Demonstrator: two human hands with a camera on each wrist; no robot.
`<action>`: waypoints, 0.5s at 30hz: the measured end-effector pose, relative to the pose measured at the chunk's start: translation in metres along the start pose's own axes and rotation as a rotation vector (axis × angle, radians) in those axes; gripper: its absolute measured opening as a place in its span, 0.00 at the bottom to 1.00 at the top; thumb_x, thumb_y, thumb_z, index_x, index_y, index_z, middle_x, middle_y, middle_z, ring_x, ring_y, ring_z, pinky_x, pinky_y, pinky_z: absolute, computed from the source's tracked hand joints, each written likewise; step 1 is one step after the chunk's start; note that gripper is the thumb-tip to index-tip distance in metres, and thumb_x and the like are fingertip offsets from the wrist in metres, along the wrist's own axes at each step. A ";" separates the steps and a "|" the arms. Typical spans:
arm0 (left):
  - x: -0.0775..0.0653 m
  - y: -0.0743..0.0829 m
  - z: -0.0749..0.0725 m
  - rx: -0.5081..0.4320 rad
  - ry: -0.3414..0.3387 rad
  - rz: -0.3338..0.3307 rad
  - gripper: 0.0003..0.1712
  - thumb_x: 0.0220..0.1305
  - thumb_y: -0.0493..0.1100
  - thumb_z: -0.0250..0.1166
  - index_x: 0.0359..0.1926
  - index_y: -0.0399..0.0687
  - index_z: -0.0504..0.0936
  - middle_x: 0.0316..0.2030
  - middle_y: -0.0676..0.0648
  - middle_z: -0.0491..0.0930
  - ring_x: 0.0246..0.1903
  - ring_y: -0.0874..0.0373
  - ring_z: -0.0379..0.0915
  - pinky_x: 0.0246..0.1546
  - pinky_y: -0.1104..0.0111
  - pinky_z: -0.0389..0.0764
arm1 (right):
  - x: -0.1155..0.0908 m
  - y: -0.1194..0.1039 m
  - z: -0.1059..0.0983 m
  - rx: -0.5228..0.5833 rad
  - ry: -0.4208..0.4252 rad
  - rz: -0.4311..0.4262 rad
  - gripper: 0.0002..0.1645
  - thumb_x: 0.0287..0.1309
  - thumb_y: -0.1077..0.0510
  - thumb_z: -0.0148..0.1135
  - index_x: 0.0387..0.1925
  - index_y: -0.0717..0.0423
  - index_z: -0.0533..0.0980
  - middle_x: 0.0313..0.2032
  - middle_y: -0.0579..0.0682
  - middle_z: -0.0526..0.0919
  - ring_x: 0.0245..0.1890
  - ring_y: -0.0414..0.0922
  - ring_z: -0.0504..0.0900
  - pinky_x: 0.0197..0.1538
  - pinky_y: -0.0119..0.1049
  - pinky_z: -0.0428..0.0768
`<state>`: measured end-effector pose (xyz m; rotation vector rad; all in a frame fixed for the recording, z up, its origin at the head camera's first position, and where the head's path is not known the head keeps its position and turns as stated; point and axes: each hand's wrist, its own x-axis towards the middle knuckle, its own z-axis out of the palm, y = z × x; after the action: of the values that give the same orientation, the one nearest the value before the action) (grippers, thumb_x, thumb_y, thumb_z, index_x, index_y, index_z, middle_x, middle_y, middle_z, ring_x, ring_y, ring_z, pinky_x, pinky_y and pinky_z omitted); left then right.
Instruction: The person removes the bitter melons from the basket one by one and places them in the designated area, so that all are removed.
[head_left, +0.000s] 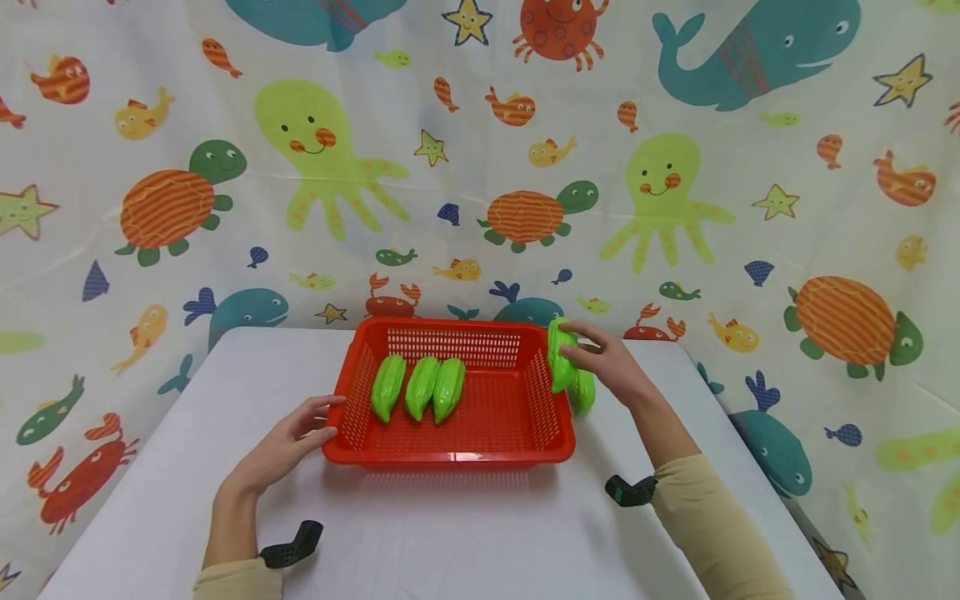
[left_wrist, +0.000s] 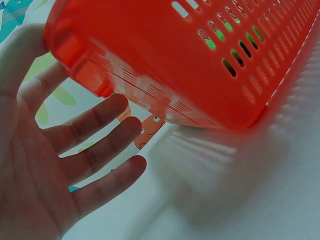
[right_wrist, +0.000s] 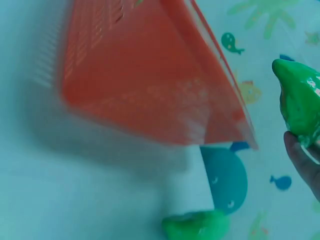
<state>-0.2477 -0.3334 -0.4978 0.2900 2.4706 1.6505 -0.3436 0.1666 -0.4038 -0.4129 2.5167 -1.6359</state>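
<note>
My right hand (head_left: 607,358) pinches a green ridged, pod-shaped piece (head_left: 559,354) between thumb and fingers, holding it upright at the red basket's right rim. In the right wrist view the held piece (right_wrist: 302,100) shows a glossy, tapered tip, beside the basket and above the table. My left hand (head_left: 288,433) is at the left rim of the red basket (head_left: 450,457), fingers spread and mostly straight. Its thumb and index finger touch the rim in the left wrist view. Three similar green pieces (head_left: 422,388) lie side by side in the basket's left half.
Another green piece (head_left: 582,392) lies on the white table (head_left: 435,533) just right of the basket, partly hidden behind the held one. Behind the table hangs a white curtain (head_left: 465,283) printed with sea animals. Dark wrist-camera mounts (head_left: 630,492) sit at both sleeves.
</note>
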 end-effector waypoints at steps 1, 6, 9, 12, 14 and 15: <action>0.000 0.000 0.000 0.001 0.001 0.001 0.32 0.68 0.51 0.62 0.69 0.55 0.65 0.62 0.36 0.67 0.62 0.35 0.62 0.50 0.49 0.79 | -0.002 0.004 -0.003 -0.006 0.006 0.005 0.29 0.62 0.44 0.64 0.64 0.44 0.72 0.67 0.49 0.67 0.64 0.58 0.70 0.58 0.52 0.76; 0.000 -0.001 0.000 -0.001 0.000 0.004 0.32 0.68 0.51 0.62 0.69 0.55 0.65 0.62 0.36 0.67 0.61 0.35 0.63 0.50 0.50 0.80 | -0.009 0.023 -0.020 -0.013 0.044 0.034 0.31 0.62 0.43 0.64 0.65 0.45 0.71 0.67 0.50 0.66 0.65 0.58 0.70 0.60 0.55 0.73; 0.000 -0.002 0.000 -0.006 -0.002 0.005 0.32 0.68 0.51 0.62 0.70 0.55 0.65 0.63 0.36 0.66 0.62 0.35 0.63 0.49 0.50 0.80 | -0.013 0.034 -0.028 -0.019 0.069 0.058 0.33 0.62 0.42 0.64 0.65 0.45 0.70 0.68 0.51 0.64 0.65 0.59 0.69 0.62 0.58 0.70; 0.000 -0.001 0.000 -0.009 -0.004 0.004 0.32 0.68 0.51 0.62 0.70 0.55 0.65 0.63 0.36 0.66 0.62 0.35 0.62 0.50 0.50 0.80 | -0.015 0.044 -0.035 -0.038 0.079 0.080 0.34 0.62 0.41 0.63 0.66 0.46 0.69 0.71 0.52 0.61 0.67 0.61 0.66 0.64 0.61 0.66; 0.000 -0.001 0.000 -0.011 -0.005 0.004 0.32 0.68 0.51 0.62 0.70 0.55 0.65 0.63 0.36 0.66 0.62 0.35 0.62 0.50 0.50 0.80 | -0.016 0.051 -0.039 -0.045 0.086 0.101 0.34 0.62 0.41 0.63 0.67 0.47 0.69 0.72 0.52 0.59 0.67 0.62 0.64 0.64 0.61 0.65; 0.000 -0.001 0.000 -0.012 -0.006 0.004 0.32 0.68 0.51 0.62 0.70 0.55 0.65 0.63 0.36 0.66 0.62 0.35 0.62 0.50 0.50 0.80 | -0.017 0.054 -0.041 -0.051 0.089 0.111 0.35 0.62 0.41 0.63 0.67 0.47 0.68 0.72 0.53 0.59 0.68 0.62 0.64 0.65 0.62 0.64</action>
<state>-0.2480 -0.3334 -0.4988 0.2987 2.4565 1.6632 -0.3465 0.2279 -0.4365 -0.2055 2.5981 -1.5867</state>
